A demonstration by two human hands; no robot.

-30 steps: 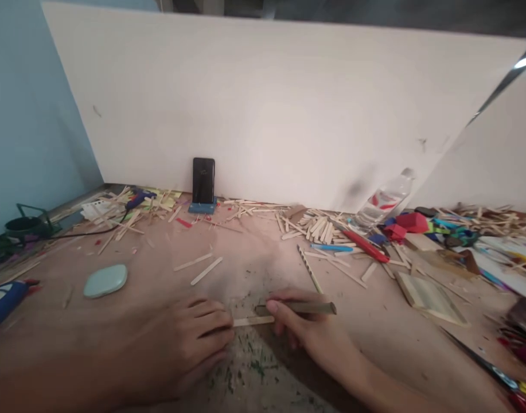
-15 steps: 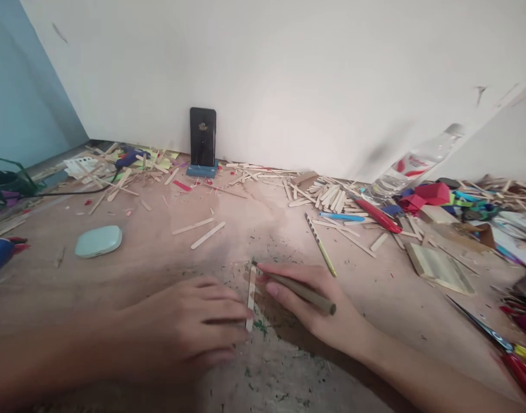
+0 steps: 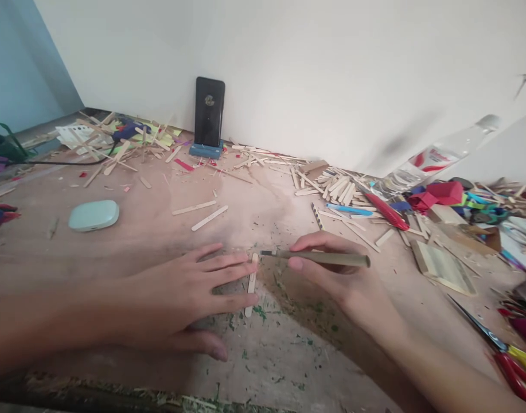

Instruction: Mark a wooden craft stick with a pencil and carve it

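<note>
My left hand (image 3: 189,292) lies palm down with fingers spread. Its index and middle fingertips touch a wooden craft stick (image 3: 251,284), which lies flat and nearly upright in the view. Between the thumb and fingers of my right hand (image 3: 335,269) is an olive pen-shaped tool (image 3: 331,258), held almost level. Its short dark tip points left, just beside the stick's far end. Whether that tip is a blade or a nib, I cannot make out. Green specks dot the table around the stick.
Two loose craft sticks (image 3: 210,218) lie beyond my left hand. A pale green case (image 3: 94,215) is at left and a phone (image 3: 209,112) stands at the wall. On the right are a stick pile (image 3: 342,188), red cutter (image 3: 387,211), bottle (image 3: 439,158), wooden block (image 3: 443,267) and scissors (image 3: 499,344).
My right hand has moved right and up, and the tool's tip has come off the stick's end. The left fingers have spread and straightened over the stick. The view has tilted slightly.
</note>
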